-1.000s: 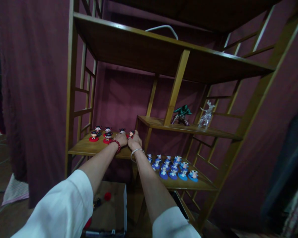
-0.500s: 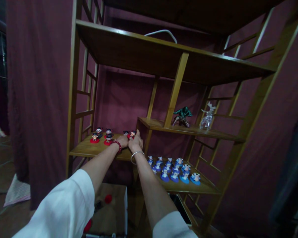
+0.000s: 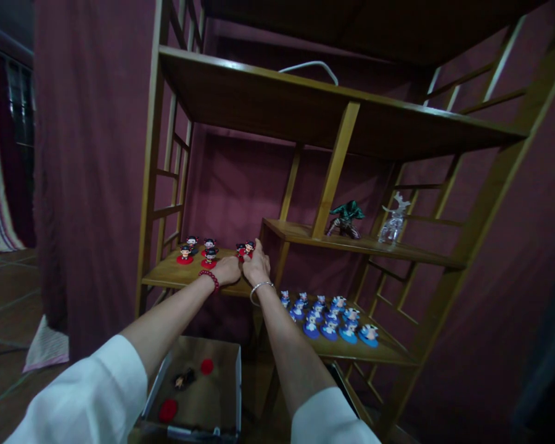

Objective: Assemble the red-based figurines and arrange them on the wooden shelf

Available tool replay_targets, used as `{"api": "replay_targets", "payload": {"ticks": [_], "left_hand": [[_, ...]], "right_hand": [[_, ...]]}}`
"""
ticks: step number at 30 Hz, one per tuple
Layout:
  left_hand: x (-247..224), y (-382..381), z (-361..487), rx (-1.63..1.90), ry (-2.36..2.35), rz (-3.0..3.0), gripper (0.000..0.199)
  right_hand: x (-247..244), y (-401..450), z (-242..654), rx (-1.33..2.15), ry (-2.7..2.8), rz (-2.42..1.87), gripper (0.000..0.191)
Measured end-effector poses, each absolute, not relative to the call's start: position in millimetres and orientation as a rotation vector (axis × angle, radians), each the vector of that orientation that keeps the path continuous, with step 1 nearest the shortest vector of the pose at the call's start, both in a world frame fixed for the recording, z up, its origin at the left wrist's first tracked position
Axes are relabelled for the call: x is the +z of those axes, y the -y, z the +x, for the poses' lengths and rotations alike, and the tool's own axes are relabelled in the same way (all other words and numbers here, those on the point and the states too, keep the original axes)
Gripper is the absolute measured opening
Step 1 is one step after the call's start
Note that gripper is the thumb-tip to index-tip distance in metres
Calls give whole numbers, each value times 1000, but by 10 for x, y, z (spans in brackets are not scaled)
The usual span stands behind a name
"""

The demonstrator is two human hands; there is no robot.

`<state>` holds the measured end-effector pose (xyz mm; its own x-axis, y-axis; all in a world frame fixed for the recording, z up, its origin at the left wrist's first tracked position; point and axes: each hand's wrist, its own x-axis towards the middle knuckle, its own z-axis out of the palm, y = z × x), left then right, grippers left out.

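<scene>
A small black-haired figurine (image 3: 249, 248) with red about it is gripped by my right hand (image 3: 258, 266), above the left shelf (image 3: 166, 272). Close beside it, my left hand (image 3: 226, 270) is curled, its fingertips turned away from view; whether it touches the same figurine I cannot tell. Just behind, another dark-haired figurine (image 3: 240, 248) is partly covered. To the left on this shelf stand several similar figurines, among them a front one (image 3: 209, 256) on a red round base close to my left hand.
Below, an open box (image 3: 226, 370) holds a dark figurine (image 3: 184, 379) and red discs (image 3: 168, 409). Several blue and purple figurines (image 3: 329, 327) stand on the lower right shelf. A green-caped figure (image 3: 346, 217) and a clear deer ornament (image 3: 393, 222) occupy the middle shelf.
The view has shifted, showing more of the box. My left hand has drawn slightly back and down from the figurine, while my right hand keeps hold of it.
</scene>
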<state>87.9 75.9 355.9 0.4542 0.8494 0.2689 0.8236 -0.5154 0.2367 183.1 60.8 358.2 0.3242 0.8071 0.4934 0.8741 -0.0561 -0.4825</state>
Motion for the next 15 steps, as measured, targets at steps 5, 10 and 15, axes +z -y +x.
{"api": "replay_targets", "payload": {"ticks": [5,10,15], "left_hand": [[3491,-489,616,598,-1383,2756,27],[3453,-358,367,687,-1185,2915,31],[3395,-360,298,794,-1154,2941,33]], "right_hand": [[3587,-606,1795,-101,1679,-1808,65],[3591,-601,1718,-153,1871,-1772,65],[3608,-607,1655,-171,1976,-1807,67]]}}
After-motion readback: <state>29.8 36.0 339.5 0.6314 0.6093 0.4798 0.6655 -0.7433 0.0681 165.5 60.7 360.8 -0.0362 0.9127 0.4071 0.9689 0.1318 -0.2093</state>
